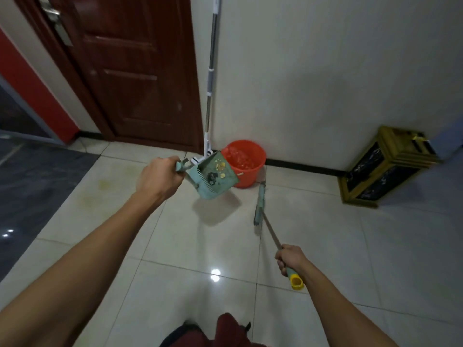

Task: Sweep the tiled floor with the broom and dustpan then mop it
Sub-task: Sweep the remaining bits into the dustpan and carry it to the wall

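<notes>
The sweeping looks almost done. The left hand [159, 180] grips the dustpan [215, 177], lifted in front of the red bucket [246, 162], with crumbs inside. The right hand [288, 259] is wrapped around the broom [260, 205], just right of the bucket. Next, I think, the crumbs need dumping. The mop [210, 83] leans on the wall behind the bucket. The tiled floor [175, 246] is shiny.

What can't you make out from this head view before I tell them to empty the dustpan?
- Mop: head hidden behind the dustpan in the head view; handle top cut off by the upper edge.
- Debris in the dustpan: too small and blurred to identify.
- Red bucket: front rim covered by the dustpan; contents unclear.
- Broom: bristles seen edge-on, blurred.
</notes>
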Tool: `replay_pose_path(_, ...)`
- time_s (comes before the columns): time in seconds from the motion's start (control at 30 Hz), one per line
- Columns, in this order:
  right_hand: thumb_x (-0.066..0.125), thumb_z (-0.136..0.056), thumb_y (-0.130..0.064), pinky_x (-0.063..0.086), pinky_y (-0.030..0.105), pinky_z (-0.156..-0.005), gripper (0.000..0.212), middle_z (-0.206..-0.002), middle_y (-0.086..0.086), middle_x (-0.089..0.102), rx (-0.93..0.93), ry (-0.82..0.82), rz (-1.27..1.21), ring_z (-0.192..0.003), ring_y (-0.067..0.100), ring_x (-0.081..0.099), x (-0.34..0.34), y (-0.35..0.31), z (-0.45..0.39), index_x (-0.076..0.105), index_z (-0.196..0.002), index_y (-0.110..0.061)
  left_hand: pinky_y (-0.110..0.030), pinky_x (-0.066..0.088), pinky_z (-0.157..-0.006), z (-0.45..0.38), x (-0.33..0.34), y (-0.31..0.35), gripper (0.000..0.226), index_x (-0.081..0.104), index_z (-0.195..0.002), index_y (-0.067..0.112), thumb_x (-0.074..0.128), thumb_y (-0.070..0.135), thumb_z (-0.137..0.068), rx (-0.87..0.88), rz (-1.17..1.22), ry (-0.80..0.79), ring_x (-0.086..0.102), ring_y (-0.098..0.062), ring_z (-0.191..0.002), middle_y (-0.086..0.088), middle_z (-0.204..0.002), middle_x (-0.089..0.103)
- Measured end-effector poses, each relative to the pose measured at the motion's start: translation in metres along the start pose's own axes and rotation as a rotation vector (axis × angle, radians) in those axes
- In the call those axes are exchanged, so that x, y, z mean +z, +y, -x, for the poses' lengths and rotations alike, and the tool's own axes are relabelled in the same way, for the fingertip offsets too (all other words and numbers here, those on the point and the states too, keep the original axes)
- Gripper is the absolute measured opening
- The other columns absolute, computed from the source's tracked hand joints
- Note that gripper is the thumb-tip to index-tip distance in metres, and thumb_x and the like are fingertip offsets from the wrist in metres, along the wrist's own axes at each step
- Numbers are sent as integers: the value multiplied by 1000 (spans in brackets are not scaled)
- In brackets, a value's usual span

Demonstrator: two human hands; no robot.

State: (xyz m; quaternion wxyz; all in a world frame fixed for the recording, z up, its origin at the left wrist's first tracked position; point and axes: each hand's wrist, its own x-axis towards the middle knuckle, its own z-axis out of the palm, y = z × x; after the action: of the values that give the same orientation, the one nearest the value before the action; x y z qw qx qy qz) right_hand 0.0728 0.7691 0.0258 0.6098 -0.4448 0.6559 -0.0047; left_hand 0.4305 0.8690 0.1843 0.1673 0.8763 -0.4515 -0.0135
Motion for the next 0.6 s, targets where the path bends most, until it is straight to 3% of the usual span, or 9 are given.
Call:
replay_pose_path(0.33,45,-87,11,34,20,-38,14,-49,9,43,42,39,-113,-37,17,36,-23,-74,-67,55,-87,2,-43,51,-71,-150,35,52,22,69,-110,24,62,31,-90,255,-191,-21,67,-45,-91,-18,-98,72)
replay_pose_path(0.6,44,-90,9,34,18,-36,16,-46,9,42,117,81,-188,-35,16,35,-25,-138,-119,51,-80,-1,-36,41,-58,-244,71,72,24,61,-117,21,50,16,-96,581,-453,-170,69,-34,-86,-7,-103,71)
